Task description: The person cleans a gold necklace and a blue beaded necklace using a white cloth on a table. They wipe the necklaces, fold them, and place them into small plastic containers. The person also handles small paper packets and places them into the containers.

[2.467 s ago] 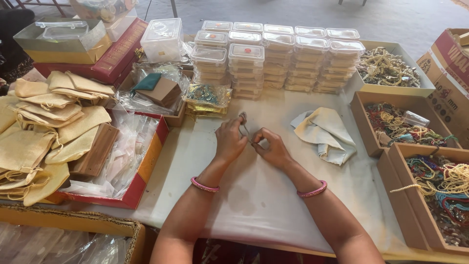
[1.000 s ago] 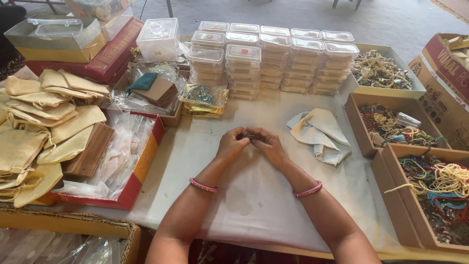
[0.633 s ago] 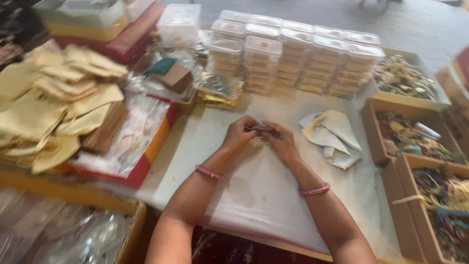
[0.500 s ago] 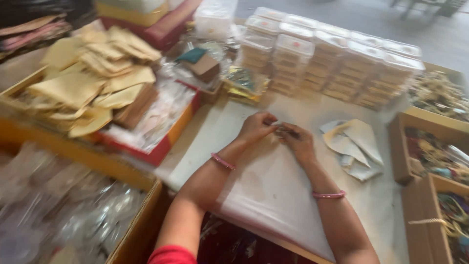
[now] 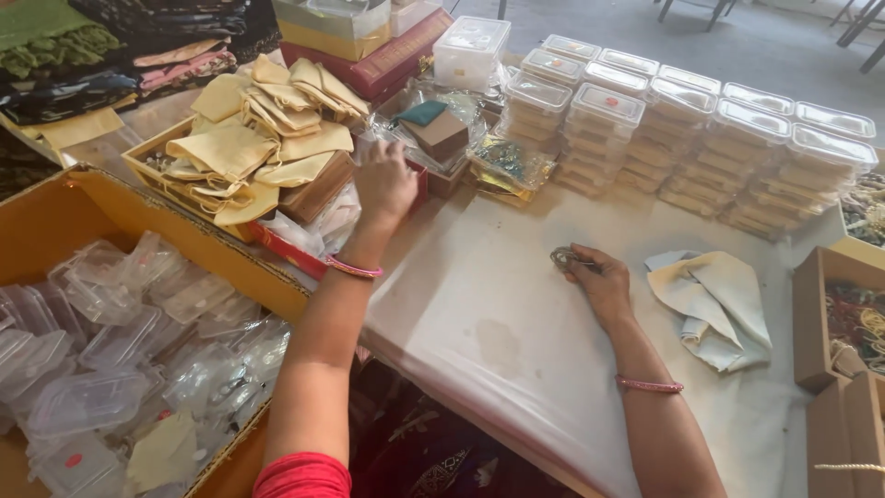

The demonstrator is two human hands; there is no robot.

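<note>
Nearest, at the lower left, a large yellow-sided carton (image 5: pixel 55 217) holds a heap of clear plastic lidded boxes (image 5: pixel 101 341), its edge running just beside the person's left forearm. The white-covered counter (image 5: pixel 479 323) lies open in the middle, bare cloth from its near edge up to the stacks behind. On that open stretch the right hand (image 5: pixel 604 281) rests on the cloth, fingers pinched on a small coiled metal piece of jewellery (image 5: pixel 560 257) that lies on the counter at the fingertips. Just right of this hand lies a crumpled pale cloth (image 5: pixel 714 300), apart from it, and at the far right edge stand brown cardboard trays of beads (image 5: pixel 843 318). The left hand (image 5: pixel 385 183) is stretched away to the left, over the red-rimmed tray (image 5: pixel 295 251) of clear plastic sleeves, fingers curled down among the wrappings; whether it grips anything I cannot tell. Beyond it sit a pile of yellow fabric pouches (image 5: pixel 263 138) and a small brown box (image 5: pixel 441 134). Farthest, rows of stacked clear plastic containers (image 5: pixel 682 129) close off the back of the counter.
</note>
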